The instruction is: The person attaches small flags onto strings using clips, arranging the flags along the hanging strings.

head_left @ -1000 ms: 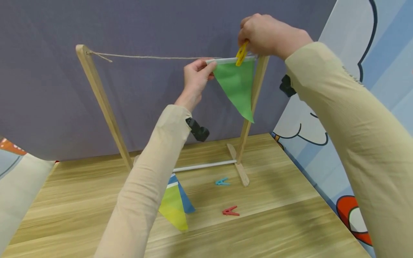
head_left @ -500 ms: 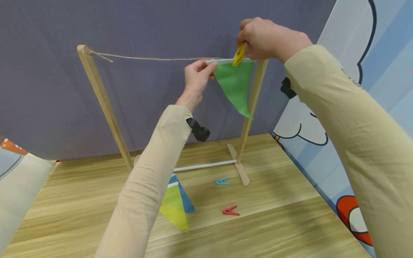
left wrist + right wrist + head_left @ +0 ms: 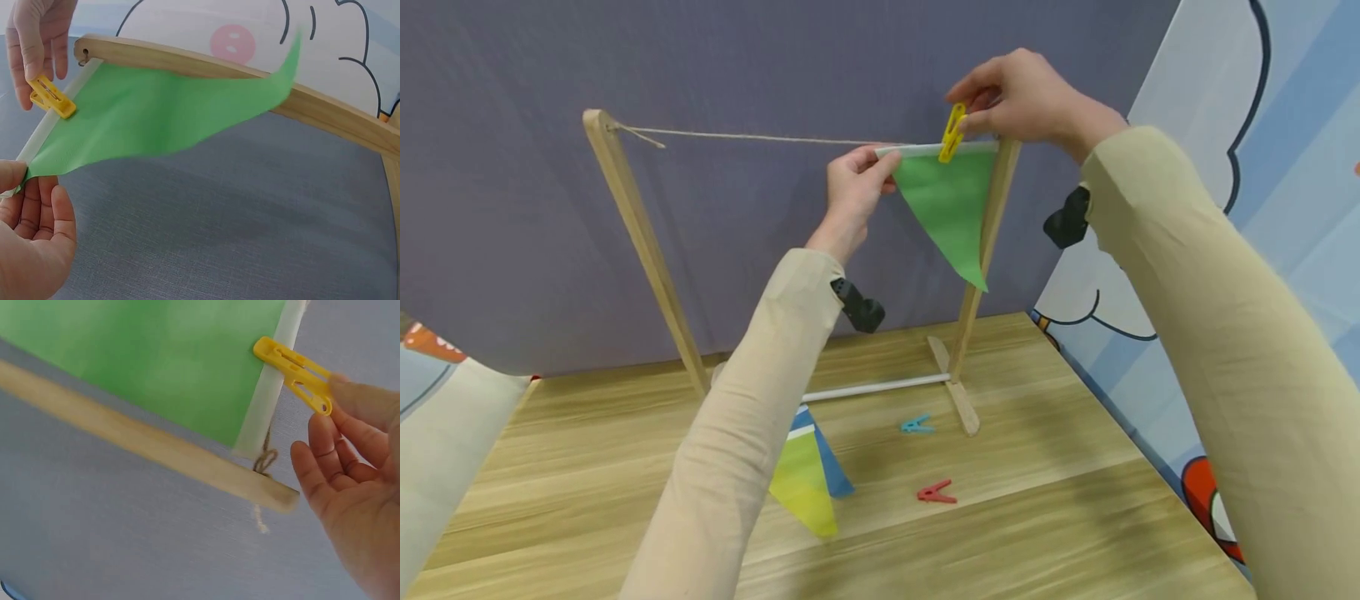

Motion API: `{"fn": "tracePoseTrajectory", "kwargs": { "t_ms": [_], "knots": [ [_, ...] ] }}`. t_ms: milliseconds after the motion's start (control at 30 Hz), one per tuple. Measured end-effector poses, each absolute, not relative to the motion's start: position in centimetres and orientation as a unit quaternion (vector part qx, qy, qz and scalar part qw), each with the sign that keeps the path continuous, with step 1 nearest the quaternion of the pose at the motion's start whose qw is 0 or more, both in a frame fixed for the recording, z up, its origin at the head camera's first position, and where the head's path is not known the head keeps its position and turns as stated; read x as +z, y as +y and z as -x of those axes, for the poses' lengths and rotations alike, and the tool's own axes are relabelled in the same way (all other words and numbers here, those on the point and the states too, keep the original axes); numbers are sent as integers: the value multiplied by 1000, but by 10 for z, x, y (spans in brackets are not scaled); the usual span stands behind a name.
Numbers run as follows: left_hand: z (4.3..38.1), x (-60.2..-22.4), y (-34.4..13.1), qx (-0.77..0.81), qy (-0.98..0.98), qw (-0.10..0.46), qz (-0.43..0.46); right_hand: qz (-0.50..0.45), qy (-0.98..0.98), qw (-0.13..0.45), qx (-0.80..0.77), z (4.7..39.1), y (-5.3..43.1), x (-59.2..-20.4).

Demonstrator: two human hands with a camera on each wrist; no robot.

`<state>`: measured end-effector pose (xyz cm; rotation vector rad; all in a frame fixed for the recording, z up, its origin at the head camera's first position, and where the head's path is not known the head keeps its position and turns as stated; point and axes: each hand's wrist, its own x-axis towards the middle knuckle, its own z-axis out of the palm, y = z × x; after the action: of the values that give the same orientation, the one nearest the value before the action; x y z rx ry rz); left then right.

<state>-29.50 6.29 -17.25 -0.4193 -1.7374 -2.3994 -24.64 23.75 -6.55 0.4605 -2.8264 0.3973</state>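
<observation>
In the head view, my left hand (image 3: 855,187) pinches the left end of the white top band of a green pennant flag (image 3: 951,204), up at the string (image 3: 760,136). A yellow clothespin (image 3: 952,133) is clamped on that band. My right hand (image 3: 1026,100) is beside the clothespin with fingers spread apart; in the right wrist view its thumb touches one handle while the other fingers stand away. The left wrist view shows the pennant (image 3: 150,115) hanging from the band, my left thumb and fingers (image 3: 47,212) at its corner.
A wooden stand with a left post (image 3: 640,242) and right post (image 3: 996,217) holds the string. On the wooden table (image 3: 1037,533) lie a blue clothespin (image 3: 917,424), a red clothespin (image 3: 936,492), a yellow pennant (image 3: 805,483) and a blue pennant (image 3: 831,462), partly behind my left sleeve.
My right hand's fingers have spread from their grip on the yellow clothespin, which stays clamped on the band. The pennant's tip has swung slightly. My left hand keeps its hold.
</observation>
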Motion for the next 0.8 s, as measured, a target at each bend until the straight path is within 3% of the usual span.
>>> {"fn": "tracePoseTrajectory", "kwargs": {
  "t_ms": [200,800],
  "knots": [
    [296,-175,62,-798,-580,77,144,-138,-964,112,197,250,240,-69],
    [295,-177,66,-797,-578,83,153,-167,-964,148,143,248,240,-71]
  ]
}}
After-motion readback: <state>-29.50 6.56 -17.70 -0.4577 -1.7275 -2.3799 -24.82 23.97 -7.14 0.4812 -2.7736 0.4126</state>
